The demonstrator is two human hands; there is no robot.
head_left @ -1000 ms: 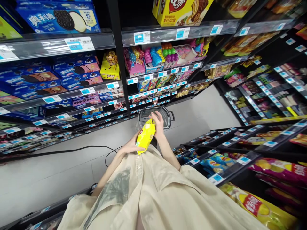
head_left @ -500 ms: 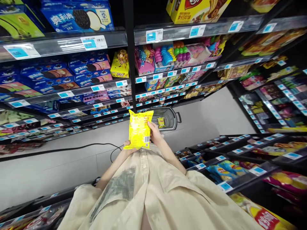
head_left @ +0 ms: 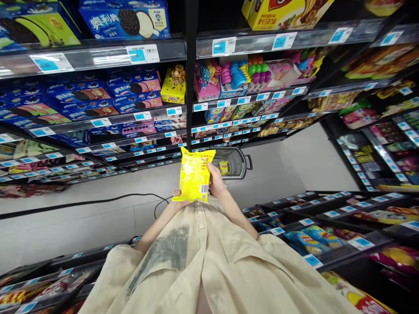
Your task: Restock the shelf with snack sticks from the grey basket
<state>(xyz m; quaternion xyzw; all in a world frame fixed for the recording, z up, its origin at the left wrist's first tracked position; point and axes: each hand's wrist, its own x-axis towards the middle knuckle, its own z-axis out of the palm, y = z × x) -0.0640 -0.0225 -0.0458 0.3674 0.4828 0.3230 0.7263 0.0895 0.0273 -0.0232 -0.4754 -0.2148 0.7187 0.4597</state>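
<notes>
Between the shelves, just past the front of your shirt (head_left: 225, 257), you've got the yellow bag (head_left: 194, 174) up in both hands, barcode (head_left: 203, 188) side toward you. Left hand (head_left: 179, 203) pinches the lower left corner, thumb over the front. Right hand (head_left: 216, 180) grips the right edge, thumb on the face; the fingers behind are hidden, can't tell how far they wrap.

Reads as a check of the back panel. Hold by the edges, light pressure: the bag looks puffed, so a hard squeeze would likely crease the print or crush what's inside. Barcode is uncovered, good; park both thumbs outside the text. Pale glare patches on the film, so tip the bag a touch until they slide off the lettering. Pull the corners gently apart if wrinkles get in the way.

The basket (head_left: 244, 168) sits on the floor beyond the bag, partly blocked by it and your right hand, one yellow-green pack (head_left: 224, 167) inside. Black cable (head_left: 124, 197) on the left: mind your feet. Elbows in, stock is close on your side.
</notes>
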